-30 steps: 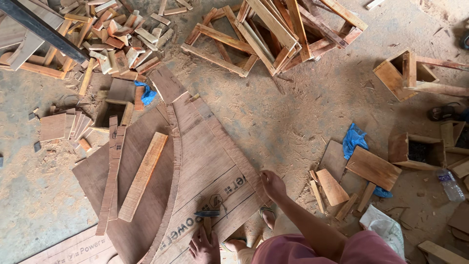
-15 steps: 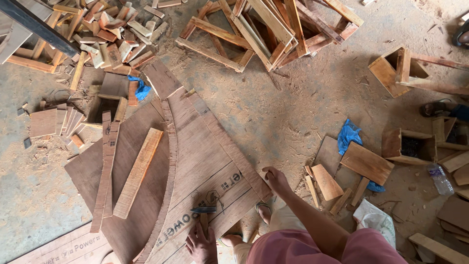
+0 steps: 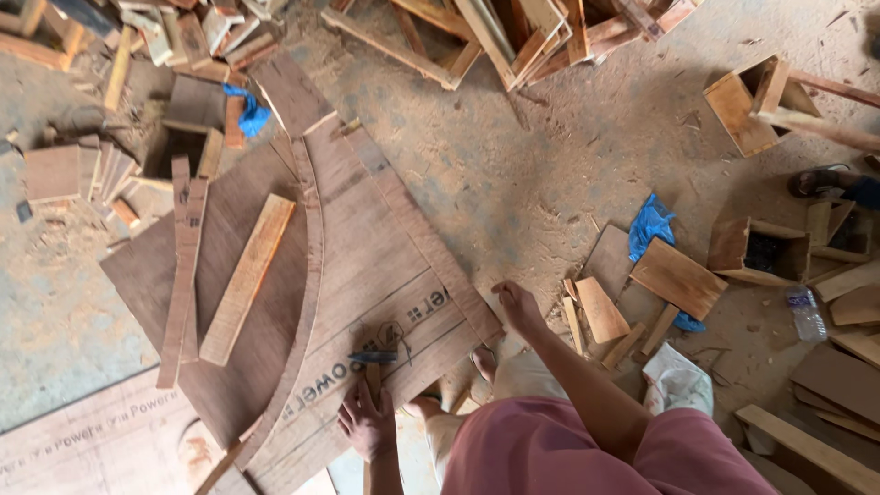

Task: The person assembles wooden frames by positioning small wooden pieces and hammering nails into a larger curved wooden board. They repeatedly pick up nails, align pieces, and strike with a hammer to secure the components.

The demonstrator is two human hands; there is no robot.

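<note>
The left hand (image 3: 368, 423) wraps its fingers around the wooden handle of a hammer (image 3: 374, 367), whose dark head rests on the curved plywood panel (image 3: 367, 266). The right hand (image 3: 518, 307) presses on that panel's right edge, fingers curled over the rim. On the panel's left half lie a pale wooden plank (image 3: 247, 278) and, further left, a long narrow strip (image 3: 181, 266). Right of the panel, on the sawdust floor, sit small board offcuts (image 3: 676, 277) and a blue rag (image 3: 651, 226), with open wooden boxes (image 3: 759, 249) beyond.
</note>
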